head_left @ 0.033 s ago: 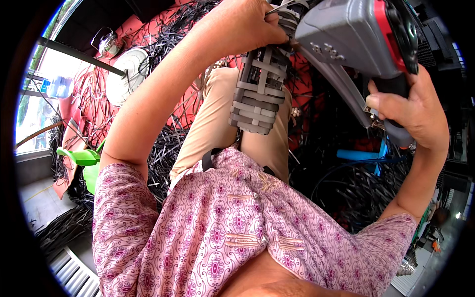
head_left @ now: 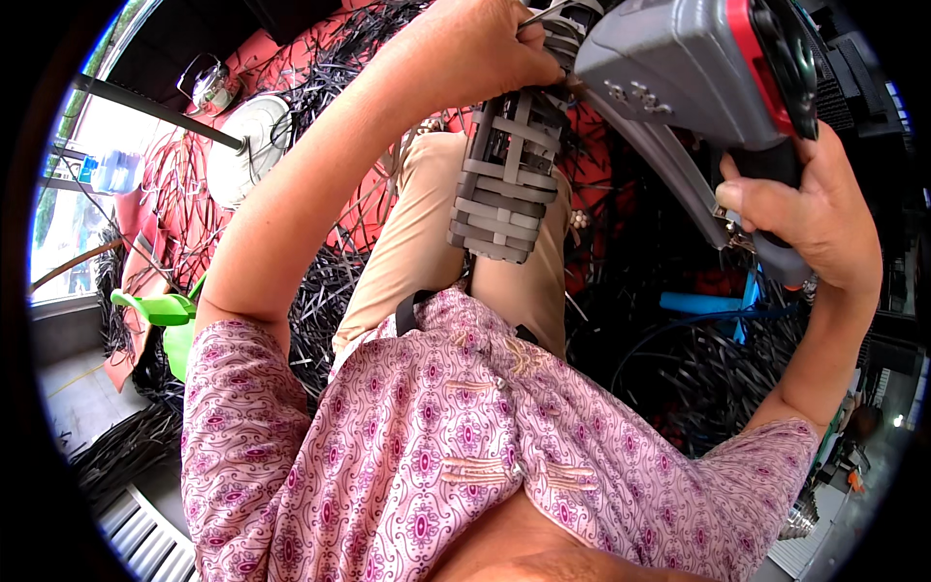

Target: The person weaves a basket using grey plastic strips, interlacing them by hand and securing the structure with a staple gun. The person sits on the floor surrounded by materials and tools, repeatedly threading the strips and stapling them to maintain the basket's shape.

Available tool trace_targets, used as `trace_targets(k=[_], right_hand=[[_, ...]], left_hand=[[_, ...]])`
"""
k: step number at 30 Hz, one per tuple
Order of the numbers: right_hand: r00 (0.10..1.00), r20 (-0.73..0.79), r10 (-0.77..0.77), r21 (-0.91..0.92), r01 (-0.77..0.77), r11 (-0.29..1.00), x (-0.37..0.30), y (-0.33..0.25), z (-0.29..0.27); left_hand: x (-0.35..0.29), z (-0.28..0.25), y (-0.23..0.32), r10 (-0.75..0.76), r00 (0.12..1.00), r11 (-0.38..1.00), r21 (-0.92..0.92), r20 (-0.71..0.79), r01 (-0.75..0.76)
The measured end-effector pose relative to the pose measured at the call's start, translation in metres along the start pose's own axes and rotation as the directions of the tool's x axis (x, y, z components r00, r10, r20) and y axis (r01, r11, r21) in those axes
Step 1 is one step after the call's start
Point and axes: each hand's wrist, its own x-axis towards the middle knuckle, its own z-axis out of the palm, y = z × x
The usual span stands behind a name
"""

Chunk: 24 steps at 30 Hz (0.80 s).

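My left hand (head_left: 509,58) is closed at the top of a narrow piece woven from grey strips (head_left: 502,194), with a thin strip (head_left: 543,15) by its fingers. The woven piece lies lengthwise over my knees, and its upper end is partly hidden behind the hand and the tool. My right hand (head_left: 819,213) wraps round the black handle of a grey and red nail or staple gun (head_left: 669,68). The gun's blocky head leans toward the left hand and the weave; its nose is hidden, so contact cannot be made out. A long metal magazine (head_left: 669,165) runs below its body.
Heaps of loose black strips (head_left: 330,281) cover the red floor covering (head_left: 359,209) around my legs. A blue hose (head_left: 630,354) curves at the right. To the left are a green plastic object (head_left: 160,308), a round pale disc on a pole (head_left: 247,145) and a metal kettle (head_left: 211,89).
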Motion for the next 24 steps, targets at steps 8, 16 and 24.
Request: trace_targets(k=[8, 16, 24], right_hand=[[1.0, 0.006, 0.003, -0.037, -0.003, 0.999, 0.003, -0.004, -0.008], [0.999, -0.001, 0.033, -0.036, -0.033, 0.999, 0.013, -0.025, -0.021], [0.978, 0.032, 0.205, 0.189, -0.207, 0.96, -0.016, -0.019, -0.007]], left_hand=[[-0.002, -0.001, 0.0, -0.037, 0.999, 0.997, -0.06, 0.029, 0.039], [0.003, -0.032, -0.002, 0.054, 0.996, 0.992, -0.12, 0.074, -0.045], [0.016, -0.043, -0.004, 0.089, 0.995, 0.822, -0.562, -0.041, -0.096]])
